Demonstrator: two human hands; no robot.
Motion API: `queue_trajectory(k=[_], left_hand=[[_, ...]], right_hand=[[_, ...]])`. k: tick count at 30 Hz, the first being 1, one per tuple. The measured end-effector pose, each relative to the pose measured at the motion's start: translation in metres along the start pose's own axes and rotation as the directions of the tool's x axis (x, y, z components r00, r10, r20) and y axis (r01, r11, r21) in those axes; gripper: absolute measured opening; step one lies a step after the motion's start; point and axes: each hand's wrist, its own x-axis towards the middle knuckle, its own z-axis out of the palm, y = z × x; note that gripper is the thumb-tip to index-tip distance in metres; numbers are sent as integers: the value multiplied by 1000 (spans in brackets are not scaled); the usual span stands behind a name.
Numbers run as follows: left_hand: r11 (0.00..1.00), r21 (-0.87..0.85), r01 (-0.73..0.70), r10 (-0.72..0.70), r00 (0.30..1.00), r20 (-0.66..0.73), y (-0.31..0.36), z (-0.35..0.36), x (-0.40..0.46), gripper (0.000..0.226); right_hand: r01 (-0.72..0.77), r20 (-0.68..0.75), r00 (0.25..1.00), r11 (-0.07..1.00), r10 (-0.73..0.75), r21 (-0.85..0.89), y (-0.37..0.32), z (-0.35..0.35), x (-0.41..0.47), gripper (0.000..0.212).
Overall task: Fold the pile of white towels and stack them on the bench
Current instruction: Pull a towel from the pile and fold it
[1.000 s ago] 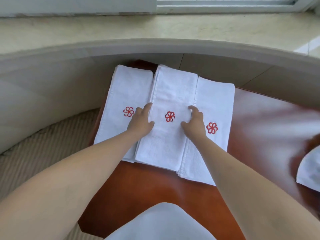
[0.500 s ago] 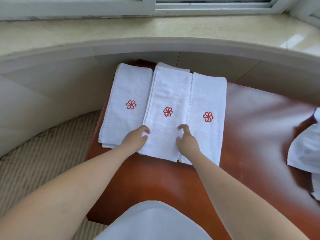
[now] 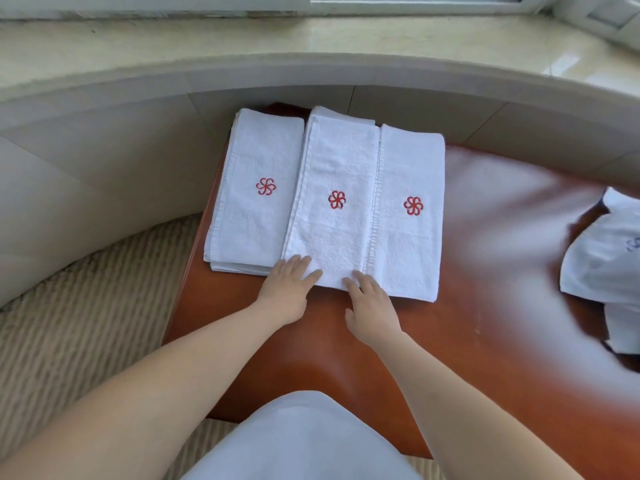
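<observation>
— Where are your hands?
— Your left hand lies flat, fingers straight, on the near left corner of the middle towel; your right hand rests its relaxed fingers on the near right corner. Neither grasps anything.
— How will it handle?
— Soft, light and limp, probably. Three folded towels lie side by side on the bench; pinch the near corners.

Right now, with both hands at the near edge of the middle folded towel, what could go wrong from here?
1. The middle towel overlaps the left stack; dragging by the left hand or right hand may skew both.
2. The right towel abuts it and could shift.
3. The glossy bench looks slick, so the stacks may slide.
</observation>
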Motion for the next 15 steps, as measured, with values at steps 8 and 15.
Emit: queue_trajectory(k=[8,15], left_hand=[[997,-62,48,-45,998,51,47,0,-44,66],[993,-118,24,-31,998,-56,132,-18,-79,64]], right_hand=[[-23,83,996,1000,22,9,10,7,-48,69],[-86,-35,995,993,89,76,56,-2,-137,66]])
